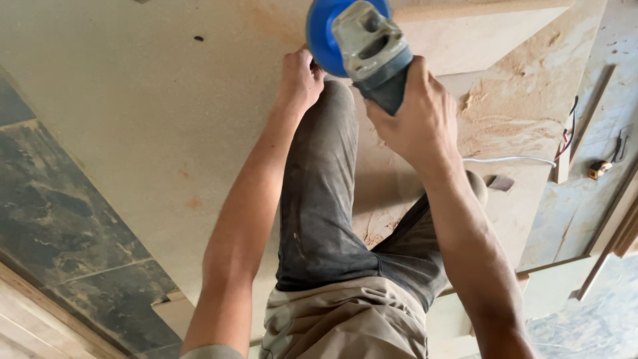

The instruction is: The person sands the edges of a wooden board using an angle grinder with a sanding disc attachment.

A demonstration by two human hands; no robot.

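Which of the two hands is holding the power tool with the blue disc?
The right hand is gripping the grey grinder by its body. The left hand holds no tool and rests on the large board beside the blue disc.

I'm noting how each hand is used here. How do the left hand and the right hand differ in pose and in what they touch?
The right hand is wrapped around the grey body of the angle grinder; the left hand holds no tool and rests as a closed fist on the pale wooden board, beside the grinder's blue disc. The right hand sits nearer the camera than the left hand. Both are bare, with arms stretched forward.
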